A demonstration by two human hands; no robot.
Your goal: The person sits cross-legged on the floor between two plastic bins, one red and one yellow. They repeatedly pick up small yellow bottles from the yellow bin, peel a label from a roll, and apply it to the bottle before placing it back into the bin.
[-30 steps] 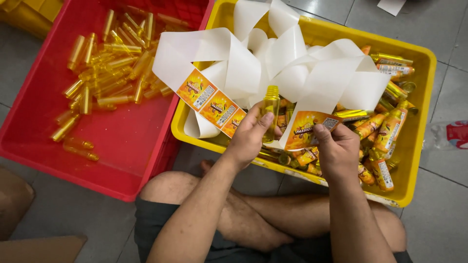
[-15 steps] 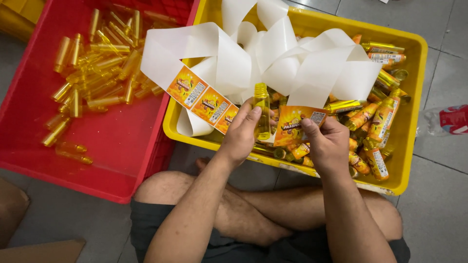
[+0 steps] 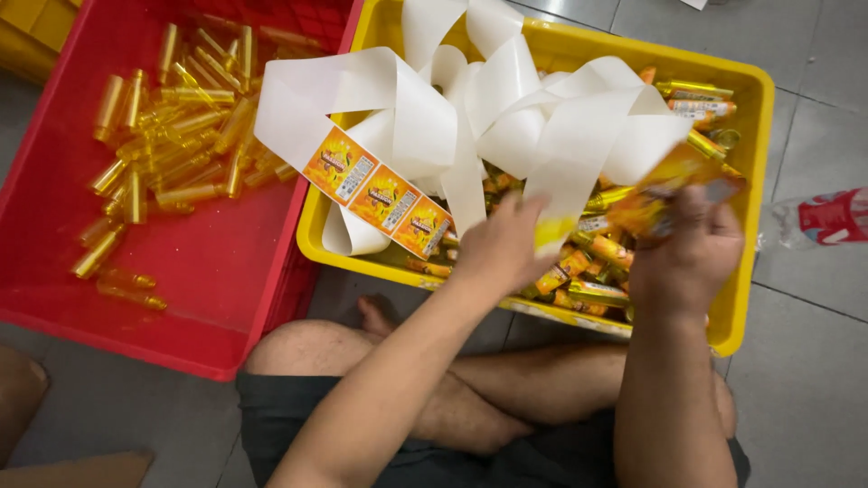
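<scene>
Head view: your right hand [image 3: 687,258] pinches a blurred orange label [image 3: 674,185], thin and limp, so grip an edge. Your left hand [image 3: 502,244] has fingers curled at the white backing strip [image 3: 551,163]; what they hold I cannot tell. Yellow crate [image 3: 750,208] at 1 o'clock holds labelled vials; red crate [image 3: 181,271] at 10 holds bare gold vials [image 3: 181,136].

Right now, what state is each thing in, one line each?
Left hand: pinching the white backing strip.
Right hand: holding a blurred orange label.
Yellow crate: holds labelled bottles and loose strip.
Red crate: holds unlabelled gold bottles.
Sticker strip: three labels unpeeled.
</scene>
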